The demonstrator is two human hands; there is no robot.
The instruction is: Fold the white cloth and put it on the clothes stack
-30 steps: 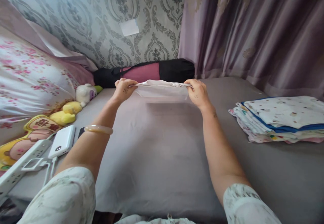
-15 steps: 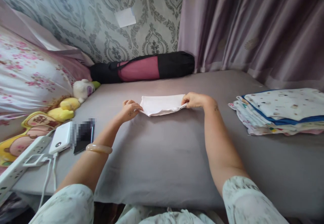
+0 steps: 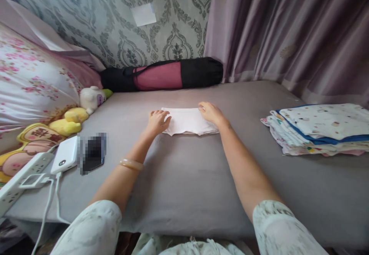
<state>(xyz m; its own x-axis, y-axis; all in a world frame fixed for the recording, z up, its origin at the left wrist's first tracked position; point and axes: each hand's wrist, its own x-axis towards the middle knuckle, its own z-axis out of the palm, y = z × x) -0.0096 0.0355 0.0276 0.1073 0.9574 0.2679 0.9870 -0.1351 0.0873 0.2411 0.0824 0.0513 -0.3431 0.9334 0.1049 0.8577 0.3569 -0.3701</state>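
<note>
A folded white cloth (image 3: 184,122), perhaps a garment, lies flat on the grey bed sheet (image 3: 184,178). My left hand (image 3: 158,122) rests at its left end with the fingers apart, thumb over the cloth. At the right end, my right hand (image 3: 211,112) lies over the cloth with its fingers loosely spread, and the palm covers part of that side. Neither hand pinches the fabric. The cloth's near edge is slightly wavy and shows layers.
A stack of folded clothes (image 3: 319,130) sits on the right. Along the wall lies a black and pink rolled bag (image 3: 161,75). To the left are plush toys (image 3: 91,99), a white power bank (image 3: 65,153), a phone (image 3: 93,155) and a power strip (image 3: 25,178) with cables.
Both hands have let go of the cloth's near corners and moved inward onto its ends. The cloth now lies flatter on the sheet.
</note>
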